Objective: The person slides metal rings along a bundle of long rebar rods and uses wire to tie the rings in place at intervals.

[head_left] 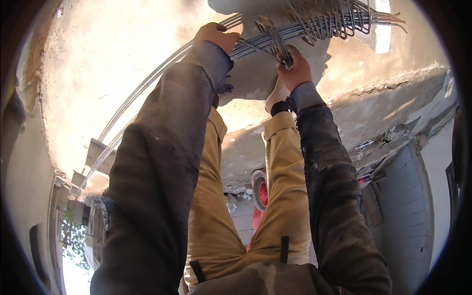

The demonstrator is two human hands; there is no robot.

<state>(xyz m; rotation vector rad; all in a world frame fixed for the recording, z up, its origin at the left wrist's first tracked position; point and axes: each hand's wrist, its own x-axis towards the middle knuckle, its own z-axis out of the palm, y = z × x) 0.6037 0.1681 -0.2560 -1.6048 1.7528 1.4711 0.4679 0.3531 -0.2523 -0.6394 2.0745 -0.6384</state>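
Note:
Long steel bars (pixel 246 47) run in a curved bundle from the lower left to the upper right. My left hand (pixel 215 37) is closed around steel bars at the upper middle, though its fingers partly hide which ones. Closed too, my right hand (pixel 296 70) grips the near end of a cluster of bent steel stirrups (pixel 278 42) that sits around the bundle. Farther right, several more stirrups (pixel 334 27) hang along the bars, whose rusty ends (pixel 391 18) splay out.
My shoe (pixel 278 93) stands on the concrete floor (pixel 113 44), just below the bundle. Behind my legs are a red-hubbed wheel (pixel 259 191) and a broken concrete edge. A grey panelled surface (pixel 403 196) stands at the right, and blocks (pixel 96 155) lie under the bars' left end.

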